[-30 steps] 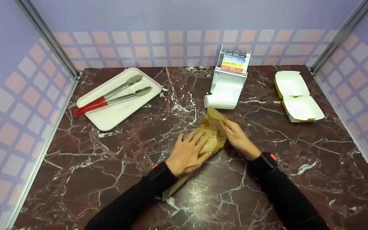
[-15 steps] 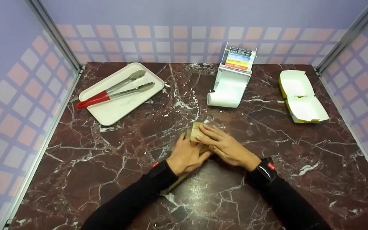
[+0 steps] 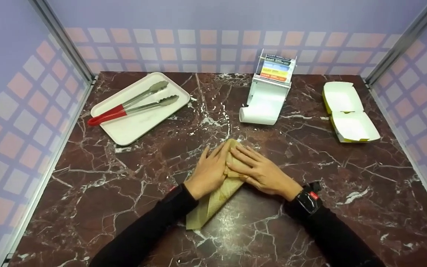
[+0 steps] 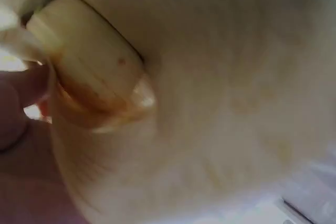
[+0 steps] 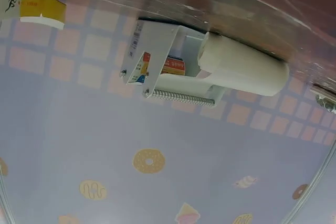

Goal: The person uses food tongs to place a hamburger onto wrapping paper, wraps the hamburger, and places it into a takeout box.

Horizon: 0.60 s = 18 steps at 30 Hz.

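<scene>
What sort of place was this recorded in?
Likely a mock food-packing counter: red-handled tongs lie on a white tray, an open takeaway-style box sits far right, and patterned panels wall the marbled tabletop.

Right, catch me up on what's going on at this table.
A person has both hands on a folded tan paper on the marbled table. The left hand lies along its left side, and the right hand rests across its upper end. The head view doesn't show what, if anything, is inside. Farther back, red-handled tongs lie on a white tray, and a box stands open on the right.
</scene>
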Motion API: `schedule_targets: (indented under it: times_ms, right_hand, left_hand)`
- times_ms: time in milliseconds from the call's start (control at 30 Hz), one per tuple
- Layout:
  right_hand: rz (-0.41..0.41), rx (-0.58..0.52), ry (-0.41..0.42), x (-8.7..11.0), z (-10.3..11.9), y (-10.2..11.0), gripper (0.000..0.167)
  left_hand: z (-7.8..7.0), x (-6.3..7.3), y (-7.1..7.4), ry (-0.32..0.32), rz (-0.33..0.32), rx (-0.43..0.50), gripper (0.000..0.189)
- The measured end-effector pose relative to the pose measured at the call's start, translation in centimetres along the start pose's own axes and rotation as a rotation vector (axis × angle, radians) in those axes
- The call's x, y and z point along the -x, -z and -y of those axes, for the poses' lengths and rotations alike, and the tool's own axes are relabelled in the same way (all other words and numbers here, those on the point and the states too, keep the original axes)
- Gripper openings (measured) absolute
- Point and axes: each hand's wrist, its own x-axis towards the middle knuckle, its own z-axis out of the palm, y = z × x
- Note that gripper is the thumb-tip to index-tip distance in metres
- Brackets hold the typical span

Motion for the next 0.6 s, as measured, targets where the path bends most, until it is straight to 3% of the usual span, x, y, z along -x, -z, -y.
schedule_targets:
  times_ms: [133,333,467,600]
  right_hand:
    - [-0.011,-0.078,-0.035,0.0,0.1,0.1,0.053]
    - [-0.065,-0.105,-0.138,-0.8,1.3,0.4,0.038]
    - [-0.086,0.025,-0.116,-1.2,2.1,0.1,0.044]
    - [-0.049,0.132,-0.083,-1.1,2.5,-0.2,0.051]
  left_hand:
    - [0.0,-0.1,0.1,-0.086,-0.174,-0.091,0.087]
    - [0.2,-0.1,0.1,-0.241,-0.278,-0.329,0.056]
    - [0.5,-0.1,1.1,-0.289,-0.235,-0.266,0.051]
    - [1.0,0.1,2.8,-0.304,-0.1,-0.123,0.05]
